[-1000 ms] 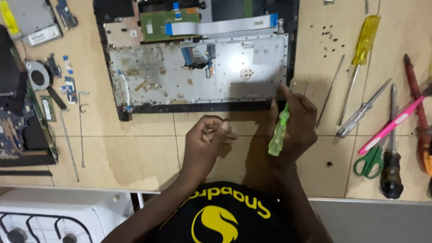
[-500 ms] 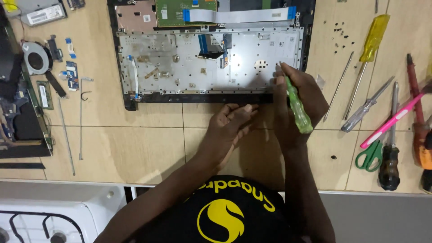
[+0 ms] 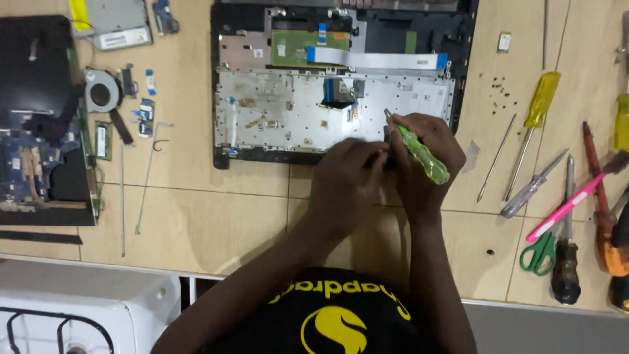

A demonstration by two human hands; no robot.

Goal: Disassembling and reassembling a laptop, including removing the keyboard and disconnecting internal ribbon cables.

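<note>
Head view: the opened laptop base (image 3: 341,85) lies far on the tabletop (image 3: 216,216), its fan (image 3: 101,95) and screws (image 3: 501,88) already removed. The right hand (image 3: 426,154) is clamped on a green screwdriver (image 3: 422,152); the left hand (image 3: 347,177) pinches at the near edge. Disassembly is judged well advanced but unfinished.

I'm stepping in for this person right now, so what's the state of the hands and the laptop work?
Right hand grips a green screwdriver, its tip on the metal keyboard plate of the opened laptop shell.
Left hand rests at the shell's front edge beside it, fingers pinched.
Done: the fan and the circuit board lie out on the left; loose screws at right.
Left: the plate and the flat ribbon cable are in place.
</note>
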